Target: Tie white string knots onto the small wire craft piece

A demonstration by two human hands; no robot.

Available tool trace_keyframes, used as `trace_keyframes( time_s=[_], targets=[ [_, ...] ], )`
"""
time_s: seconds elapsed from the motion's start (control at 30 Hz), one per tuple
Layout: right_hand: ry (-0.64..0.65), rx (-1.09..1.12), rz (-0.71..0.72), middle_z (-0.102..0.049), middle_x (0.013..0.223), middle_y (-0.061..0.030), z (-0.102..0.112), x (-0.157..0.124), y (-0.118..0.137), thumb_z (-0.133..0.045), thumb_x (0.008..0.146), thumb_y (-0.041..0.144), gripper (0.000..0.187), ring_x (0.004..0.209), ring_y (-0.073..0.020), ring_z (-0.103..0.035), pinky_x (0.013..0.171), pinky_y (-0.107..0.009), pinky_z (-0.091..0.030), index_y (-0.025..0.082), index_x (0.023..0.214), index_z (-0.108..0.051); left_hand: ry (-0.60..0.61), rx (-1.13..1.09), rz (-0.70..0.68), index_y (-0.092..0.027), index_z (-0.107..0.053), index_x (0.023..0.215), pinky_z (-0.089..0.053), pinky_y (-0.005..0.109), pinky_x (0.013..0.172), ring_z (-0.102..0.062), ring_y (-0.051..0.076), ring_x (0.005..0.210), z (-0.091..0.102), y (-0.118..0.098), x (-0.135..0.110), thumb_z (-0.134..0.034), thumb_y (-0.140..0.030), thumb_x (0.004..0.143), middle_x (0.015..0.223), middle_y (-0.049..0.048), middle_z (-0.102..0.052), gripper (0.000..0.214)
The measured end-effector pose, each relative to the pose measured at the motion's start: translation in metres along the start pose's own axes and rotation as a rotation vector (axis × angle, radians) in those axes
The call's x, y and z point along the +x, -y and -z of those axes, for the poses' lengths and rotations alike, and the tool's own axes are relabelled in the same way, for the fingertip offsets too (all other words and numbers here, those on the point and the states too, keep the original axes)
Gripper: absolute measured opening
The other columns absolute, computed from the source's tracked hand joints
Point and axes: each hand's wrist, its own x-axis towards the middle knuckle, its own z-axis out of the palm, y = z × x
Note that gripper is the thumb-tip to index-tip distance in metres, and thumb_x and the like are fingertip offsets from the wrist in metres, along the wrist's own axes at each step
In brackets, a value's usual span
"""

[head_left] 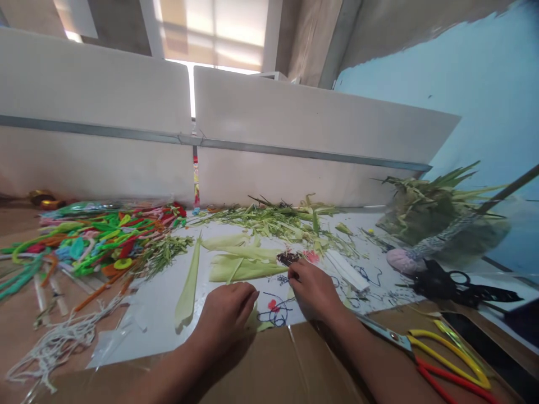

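Observation:
My left hand (229,311) is closed with curled fingers at the near edge of a white sheet (158,303); whatever is inside it, if anything, is hidden. Fingers pinched, my right hand (314,289) reaches to a small dark brown clump (288,258), and I cannot tell whether it grips the clump. Pale green corn husks (240,268) lie flat just beyond both hands. A single long husk (189,289) rests left of them. Between my hands are a tangle of dark blue thread (284,318) and a small red piece (273,305).
Colourful pipe cleaners (96,241) and white string (63,342) heap up at left. Shredded husk (273,221) lines the back. Scissors with yellow and red handles (446,353) lie by my right forearm, near a dark phone (492,348). A husk-filled bag (438,219) stands at right.

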Motion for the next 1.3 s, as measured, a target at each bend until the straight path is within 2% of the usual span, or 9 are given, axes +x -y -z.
trace_keyframes(
  time_s=[0.43, 0.6, 0.7, 0.93, 1.13, 1.3],
  targets=[
    [-0.063, 0.186, -0.035, -0.069, 0.084, -0.0006, 0.005, 0.000, 0.008, -0.057, 0.085, 0.012, 0.012, 0.077, -0.0186, -0.060, 0.065, -0.026, -0.032, 0.021, 0.081, -0.065, 0.051, -0.046, -0.010, -0.021, -0.064, 0.086, -0.037, 0.028, 0.066, -0.064, 0.019, 0.071, -0.001, 0.000, 0.001, -0.038, -0.033, 0.105, 0.079, 0.0034, -0.071, 0.034],
    [0.022, 0.155, 0.006, -0.068, 0.093, -0.0020, 0.000, 0.001, 0.003, -0.059, 0.082, 0.010, 0.016, 0.086, -0.0191, -0.061, 0.068, -0.026, -0.033, 0.021, 0.088, -0.067, 0.107, -0.031, -0.035, -0.021, -0.065, 0.087, -0.036, 0.029, 0.064, -0.065, 0.020, 0.072, 0.000, -0.004, 0.001, -0.039, -0.032, 0.105, 0.080, 0.0041, -0.071, 0.033],
    [0.063, 0.121, 0.028, -0.066, 0.094, -0.0030, -0.003, 0.001, 0.000, -0.059, 0.083, 0.010, 0.014, 0.090, -0.0195, -0.060, 0.070, -0.026, -0.033, 0.020, 0.086, -0.068, 0.119, 0.000, -0.052, -0.021, -0.065, 0.088, -0.035, 0.029, 0.065, -0.065, 0.020, 0.073, -0.001, -0.004, 0.001, -0.039, -0.033, 0.105, 0.081, 0.0045, -0.072, 0.033],
    [0.002, 0.165, 0.011, -0.067, 0.094, -0.0025, -0.003, 0.001, -0.002, -0.059, 0.085, 0.012, 0.012, 0.088, -0.0185, -0.060, 0.069, -0.026, -0.033, 0.020, 0.087, -0.067, 0.146, 0.013, -0.061, -0.021, -0.065, 0.085, -0.035, 0.028, 0.066, -0.064, 0.019, 0.073, 0.001, -0.005, 0.001, -0.040, -0.032, 0.104, 0.080, 0.0043, -0.072, 0.033],
    [0.028, 0.157, 0.003, -0.066, 0.090, -0.0022, -0.002, 0.003, -0.003, -0.061, 0.082, 0.012, 0.010, 0.085, -0.0183, -0.059, 0.067, -0.025, -0.033, 0.020, 0.080, -0.066, 0.170, 0.026, -0.078, -0.021, -0.062, 0.082, -0.033, 0.029, 0.065, -0.063, 0.019, 0.072, 0.001, -0.006, 0.002, -0.039, -0.031, 0.104, 0.078, 0.0037, -0.070, 0.034],
    [-0.049, 0.232, -0.011, -0.069, 0.091, -0.0029, 0.002, 0.001, 0.003, -0.059, 0.085, 0.015, 0.008, 0.083, -0.0191, -0.060, 0.068, -0.026, -0.034, 0.020, 0.081, -0.065, 0.169, 0.025, -0.075, -0.021, -0.062, 0.082, -0.032, 0.029, 0.064, -0.062, 0.019, 0.071, 0.002, -0.006, 0.001, -0.039, -0.032, 0.105, 0.078, 0.0037, -0.070, 0.034]
  ],
)
